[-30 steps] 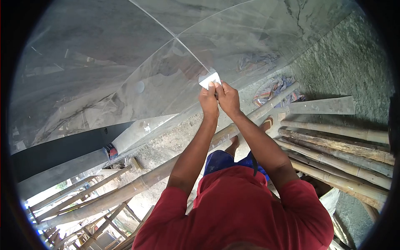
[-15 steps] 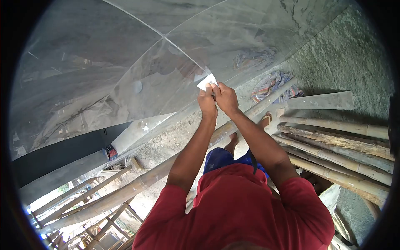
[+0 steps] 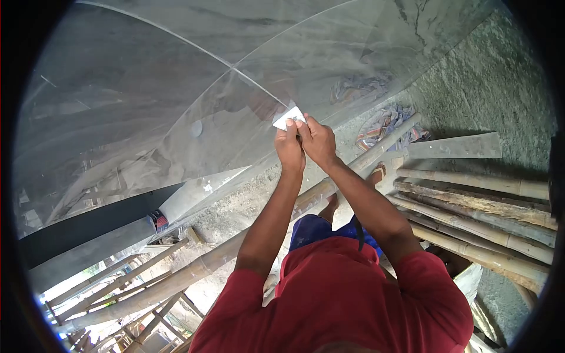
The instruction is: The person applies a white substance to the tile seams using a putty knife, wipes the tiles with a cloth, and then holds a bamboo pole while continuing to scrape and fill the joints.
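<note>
Both hands pinch a small flat white scraper between thumbs and fingers. My left hand is closed on its near left edge, my right hand on its right side. The thumbs lie side by side over it, and the fingers behind are hidden. It is against a large grey glossy tiled surface, at the lower end of a pale joint line. Further up, that line crosses a second, curved-looking one.
A bamboo pole runs diagonally below my arms. Several bamboo poles and boards lie at right, by a flat grey strip. A crumpled striped cloth lies near a rough grey wall. Wooden framing stands lower left.
The view has shifted a little. Both hands and the scraper have moved slightly along the joint line toward the crossing, with the grip unchanged.
</note>
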`<state>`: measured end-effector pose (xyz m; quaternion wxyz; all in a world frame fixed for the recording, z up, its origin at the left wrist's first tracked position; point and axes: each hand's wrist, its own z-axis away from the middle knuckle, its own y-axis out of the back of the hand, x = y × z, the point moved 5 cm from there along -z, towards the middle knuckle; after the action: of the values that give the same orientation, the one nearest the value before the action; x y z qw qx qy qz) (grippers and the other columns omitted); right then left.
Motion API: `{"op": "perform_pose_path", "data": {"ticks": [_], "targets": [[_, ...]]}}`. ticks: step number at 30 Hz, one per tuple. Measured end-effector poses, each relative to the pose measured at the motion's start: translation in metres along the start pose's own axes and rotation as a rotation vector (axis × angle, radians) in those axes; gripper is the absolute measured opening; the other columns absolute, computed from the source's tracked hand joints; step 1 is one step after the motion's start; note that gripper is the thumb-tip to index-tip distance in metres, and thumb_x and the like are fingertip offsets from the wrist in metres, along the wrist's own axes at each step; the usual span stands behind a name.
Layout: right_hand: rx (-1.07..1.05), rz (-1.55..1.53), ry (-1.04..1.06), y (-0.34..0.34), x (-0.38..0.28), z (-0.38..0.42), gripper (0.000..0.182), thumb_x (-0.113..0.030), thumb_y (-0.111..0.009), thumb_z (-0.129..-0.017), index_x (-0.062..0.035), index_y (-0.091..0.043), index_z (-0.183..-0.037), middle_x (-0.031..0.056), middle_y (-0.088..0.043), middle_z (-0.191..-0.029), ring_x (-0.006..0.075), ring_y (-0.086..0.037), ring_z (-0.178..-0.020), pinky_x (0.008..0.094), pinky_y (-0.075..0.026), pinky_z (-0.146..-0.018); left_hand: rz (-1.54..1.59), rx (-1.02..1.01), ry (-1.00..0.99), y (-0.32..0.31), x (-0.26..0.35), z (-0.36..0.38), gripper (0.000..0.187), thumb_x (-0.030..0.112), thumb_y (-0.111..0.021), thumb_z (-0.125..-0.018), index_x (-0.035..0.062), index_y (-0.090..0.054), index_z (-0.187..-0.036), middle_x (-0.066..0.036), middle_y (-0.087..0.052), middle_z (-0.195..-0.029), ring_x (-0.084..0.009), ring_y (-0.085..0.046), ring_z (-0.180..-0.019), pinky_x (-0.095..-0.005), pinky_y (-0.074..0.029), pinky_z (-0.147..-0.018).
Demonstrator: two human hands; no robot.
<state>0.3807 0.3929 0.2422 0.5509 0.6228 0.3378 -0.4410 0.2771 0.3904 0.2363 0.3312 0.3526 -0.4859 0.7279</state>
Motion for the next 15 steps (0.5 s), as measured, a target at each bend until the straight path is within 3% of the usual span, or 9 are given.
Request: {"op": "perform_pose_path", "data": {"ticks": [2, 8, 10, 12, 14, 15], "targets": [[0.037, -0.02, 0.051, 0.001, -0.003, 0.001, 0.043, -0.044, -0.057, -0.1, -0.0039, -0.07, -0.111, 0.0204, -0.067, -0.069, 0.0412, -0.068, -0.068, 0.0501, -0.051, -0.06, -0.032, -0.069, 0.016, 0.005, -0.001, -0.005, 0.025, 0.025, -0.054, -0.106, 0.0023, -0.061, -0.116, 0.0, -0.063, -0.097, -0.0079, -0.058, -0.081, -0.0245, -0.047, -0.067], [-0.016, 0.029, -0.003, 0.001, -0.007, 0.001, 0.043, -0.042, -0.057, -0.1, -0.0025, -0.07, -0.11, 0.0206, -0.068, -0.072, 0.0402, -0.069, -0.068, 0.0475, -0.052, -0.059, -0.011, -0.03, 0.033, -0.001, 0.002, -0.001, 0.029, 0.028, -0.054, -0.107, 0.001, -0.058, -0.116, -0.004, -0.065, -0.099, -0.0115, -0.064, -0.084, -0.0271, -0.054, -0.071], [0.117, -0.049, 0.154, 0.012, -0.029, -0.002, 0.038, -0.037, -0.059, -0.101, -0.0007, -0.065, -0.095, 0.0195, -0.062, -0.063, 0.0385, -0.065, -0.059, 0.0438, -0.048, -0.054, 0.039, -0.091, -0.023, -0.011, 0.018, 0.0, 0.026, 0.024, -0.055, -0.107, 0.001, -0.06, -0.117, -0.002, -0.064, -0.101, -0.0093, -0.059, -0.085, -0.027, -0.05, -0.075], [0.101, -0.06, 0.157, 0.01, -0.024, -0.004, 0.038, -0.038, -0.059, -0.101, -0.0006, -0.065, -0.096, 0.0195, -0.061, -0.063, 0.0385, -0.066, -0.06, 0.0437, -0.048, -0.054, 0.032, -0.121, -0.028, -0.012, 0.017, 0.0, 0.026, 0.025, -0.056, -0.106, 0.001, -0.06, -0.117, -0.002, -0.064, -0.102, -0.0097, -0.06, -0.087, -0.0272, -0.05, -0.076], [-0.014, -0.024, 0.018, 0.003, -0.009, 0.001, 0.042, -0.041, -0.058, -0.1, -0.0018, -0.071, -0.11, 0.021, -0.067, -0.07, 0.0403, -0.069, -0.067, 0.0474, -0.051, -0.058, 0.051, -0.016, 0.042, -0.003, 0.004, 0.002, 0.025, 0.024, -0.056, -0.106, 0.0015, -0.06, -0.115, -0.002, -0.063, -0.101, -0.0101, -0.06, -0.087, -0.0274, -0.05, -0.076], [-0.016, -0.021, 0.02, 0.003, -0.01, 0.003, 0.042, -0.041, -0.058, -0.1, -0.0018, -0.071, -0.11, 0.021, -0.067, -0.07, 0.0403, -0.069, -0.067, 0.0474, -0.051, -0.058, 0.06, -0.016, 0.027, -0.002, 0.001, 0.002, 0.028, 0.027, -0.054, -0.107, 0.0022, -0.057, -0.118, -0.003, -0.063, -0.099, -0.0119, -0.062, -0.086, -0.0297, -0.054, -0.074]]}}
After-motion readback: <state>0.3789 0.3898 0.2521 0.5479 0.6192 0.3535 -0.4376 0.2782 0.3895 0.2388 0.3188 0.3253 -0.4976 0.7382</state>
